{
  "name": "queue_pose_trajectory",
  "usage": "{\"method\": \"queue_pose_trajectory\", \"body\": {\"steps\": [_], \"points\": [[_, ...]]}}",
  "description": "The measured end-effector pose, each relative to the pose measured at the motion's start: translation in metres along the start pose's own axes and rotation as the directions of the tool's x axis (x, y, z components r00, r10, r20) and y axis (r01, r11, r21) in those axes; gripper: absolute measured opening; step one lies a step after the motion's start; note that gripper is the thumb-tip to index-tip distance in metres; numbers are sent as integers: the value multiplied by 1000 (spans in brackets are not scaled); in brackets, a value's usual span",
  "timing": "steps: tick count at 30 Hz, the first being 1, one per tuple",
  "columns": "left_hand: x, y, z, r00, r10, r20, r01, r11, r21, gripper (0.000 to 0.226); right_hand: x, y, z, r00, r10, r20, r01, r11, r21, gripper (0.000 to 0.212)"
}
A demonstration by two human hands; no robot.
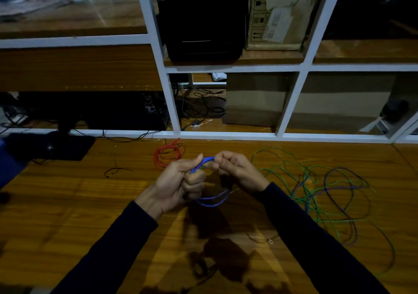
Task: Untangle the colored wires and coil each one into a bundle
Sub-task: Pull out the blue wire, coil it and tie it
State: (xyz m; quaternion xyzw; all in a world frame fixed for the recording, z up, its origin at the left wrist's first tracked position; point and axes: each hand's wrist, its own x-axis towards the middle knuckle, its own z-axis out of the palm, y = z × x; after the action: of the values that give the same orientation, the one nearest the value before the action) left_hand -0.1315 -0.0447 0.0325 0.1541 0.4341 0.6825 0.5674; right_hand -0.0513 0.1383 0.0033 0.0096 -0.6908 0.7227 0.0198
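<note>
**Over the table centre: both hands on the blue coil**

Above the middle of the wooden table (90, 203) my left hand (178, 180) and right hand (235, 169) meet, both curled tight on the blue wire (212, 201). Left fingers (194, 180) are wrapped round one side of the coil, thumb up on top. Right fingers (226, 160) pinch the top of the loop just beside my left thumb. A short blue arc shows between the two hands; the rest of the coil hangs below them as a few stacked loops, lifted off the table. Dark sleeves on both arms.

The red wire (168, 154) lies already coiled in a small bundle on the table, beyond my left hand, near the white frame (226, 135) at the table's far edge. To the right, well apart from my hands, the green wire (312, 194) sprawls loose in wide loops, crossed and mixed with the purple wire (339, 192); the two overlap in several spots, can't tell which lies on top. A short dark wire scrap (115, 171) sits left of the red bundle. A black monitor base (63, 144) stands at the far left of the table. Behind the frame: a black box (201, 20) and a cardboard carton (278, 13) on a shelf, with tangled dark cables (203, 106) lower down
</note>
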Motion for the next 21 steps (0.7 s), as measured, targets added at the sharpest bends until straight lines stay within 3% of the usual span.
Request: {"method": "queue_pose_trajectory", "body": {"steps": [5, 8, 11, 14, 17, 21], "points": [[-3, 3, -3, 999, 43, 17, -42, 998, -53, 40, 5, -4, 9, 994, -29, -109, 35, 998, 54, 22], [-5, 1, -1, 994, 105, -38, -107, 993, -46, 32, 6, -5, 6, 996, 61, -69, -41, 965, 259, 32], [-4, 1, 1, 984, 171, -59, -177, 977, -119, 24, 3, -3, 5, 995, 101, 0, -86, 845, 527, 28], [-1, 2, 0, 981, 194, -28, -195, 960, -202, 20, 2, 1, 11, 991, 134, -24, -91, 782, 617, 28], [4, 0, 4, 972, 214, -103, -232, 948, -220, 23, 7, 11, 17, 985, 142, -100, -51, 787, 615, 26], [6, 6, 8, 961, 196, -194, -241, 940, -242, 39, 11, 34, 19, 979, 58, -196, 20, 927, 374, 31]]}}
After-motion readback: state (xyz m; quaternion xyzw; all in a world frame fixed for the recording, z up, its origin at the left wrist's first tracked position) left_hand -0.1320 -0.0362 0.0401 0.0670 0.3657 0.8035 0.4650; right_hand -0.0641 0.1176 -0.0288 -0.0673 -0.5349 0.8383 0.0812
